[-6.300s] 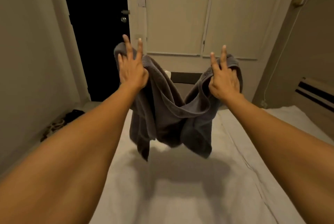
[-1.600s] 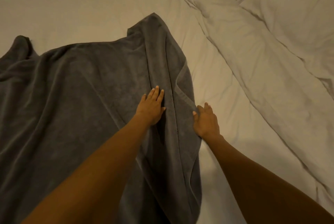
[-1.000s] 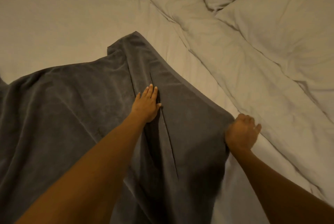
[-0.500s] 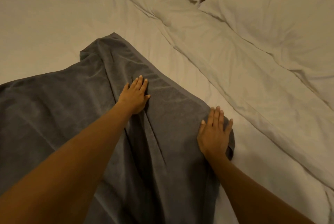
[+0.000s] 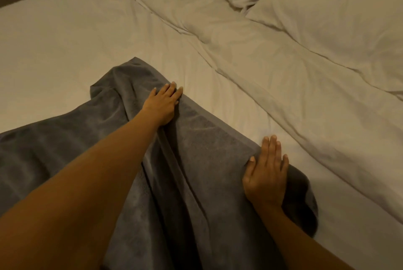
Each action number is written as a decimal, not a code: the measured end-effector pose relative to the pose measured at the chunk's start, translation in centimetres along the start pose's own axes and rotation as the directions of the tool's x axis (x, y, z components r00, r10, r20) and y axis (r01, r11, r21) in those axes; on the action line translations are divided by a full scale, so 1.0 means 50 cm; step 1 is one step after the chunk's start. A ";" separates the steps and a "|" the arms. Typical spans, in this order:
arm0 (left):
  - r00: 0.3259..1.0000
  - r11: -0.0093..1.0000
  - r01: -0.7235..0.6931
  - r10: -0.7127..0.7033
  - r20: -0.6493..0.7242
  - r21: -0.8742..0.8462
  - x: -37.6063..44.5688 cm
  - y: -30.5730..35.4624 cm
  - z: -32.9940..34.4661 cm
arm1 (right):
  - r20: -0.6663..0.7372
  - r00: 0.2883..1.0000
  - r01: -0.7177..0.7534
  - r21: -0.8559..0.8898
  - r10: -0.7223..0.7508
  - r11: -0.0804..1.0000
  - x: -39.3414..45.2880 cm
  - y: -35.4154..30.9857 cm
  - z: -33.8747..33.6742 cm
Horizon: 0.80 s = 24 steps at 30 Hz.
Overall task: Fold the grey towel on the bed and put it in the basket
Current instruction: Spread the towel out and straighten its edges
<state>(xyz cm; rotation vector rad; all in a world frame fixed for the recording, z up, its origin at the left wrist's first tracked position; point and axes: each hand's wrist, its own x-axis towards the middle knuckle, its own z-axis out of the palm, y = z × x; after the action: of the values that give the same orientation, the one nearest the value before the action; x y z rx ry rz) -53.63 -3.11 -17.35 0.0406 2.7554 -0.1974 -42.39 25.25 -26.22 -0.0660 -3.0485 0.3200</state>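
Under both flat hands [image 5: 162, 106], grey towel [image 5: 196, 160]

A grey towel [image 5: 196, 160] lies spread over the white bed [image 5: 65, 36] in the lower left of the frame. The left hand [image 5: 162, 104] presses flat near its upper edge, and the right hand [image 5: 266, 173] lies flat on its right corner. A rumpled duvet [image 5: 272, 56] and pillows [image 5: 327, 8] fill the upper right.

A big white blanket [image 5: 272, 56] lies crumpled, with two soft white pillows [image 5: 327, 8] at the top.
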 end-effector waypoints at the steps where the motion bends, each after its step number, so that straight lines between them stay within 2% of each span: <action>1: 1.000 1.000 -0.003 0.003 0.007 0.021 0.011 -0.007 -0.006 | -0.004 1.000 -0.003 0.003 0.003 1.000 0.001 0.002 0.003; 6: 0.998 0.976 -0.022 0.035 -0.057 0.215 0.054 -0.020 -0.032 | 0.009 0.999 -0.038 -0.013 0.039 0.999 0.010 -0.005 0.019; 13: 0.978 0.963 0.055 0.000 -0.207 0.263 0.045 0.001 -0.006 | -0.020 1.000 -0.022 0.048 0.023 0.999 0.011 0.000 0.024; 15: 0.971 0.939 0.071 0.012 -0.238 0.337 0.036 0.006 -0.008 | -0.038 0.999 -0.013 0.079 0.016 0.997 0.009 -0.001 0.022; 20: 0.978 0.765 0.083 0.059 -0.198 0.638 -0.013 0.010 -0.020 | -0.025 0.998 -0.051 0.065 0.053 0.997 0.005 -0.006 0.006; 24: 0.985 0.747 0.097 0.025 -0.173 0.658 -0.080 -0.016 -0.037 | -0.006 0.999 -0.035 0.020 0.035 0.999 0.002 -0.012 -0.032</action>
<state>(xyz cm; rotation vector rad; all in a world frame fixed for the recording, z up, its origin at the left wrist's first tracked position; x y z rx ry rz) -50.65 -3.66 -14.07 0.2009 2.6933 -1.2398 -42.36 24.99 -24.52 -0.1194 -3.0406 0.3524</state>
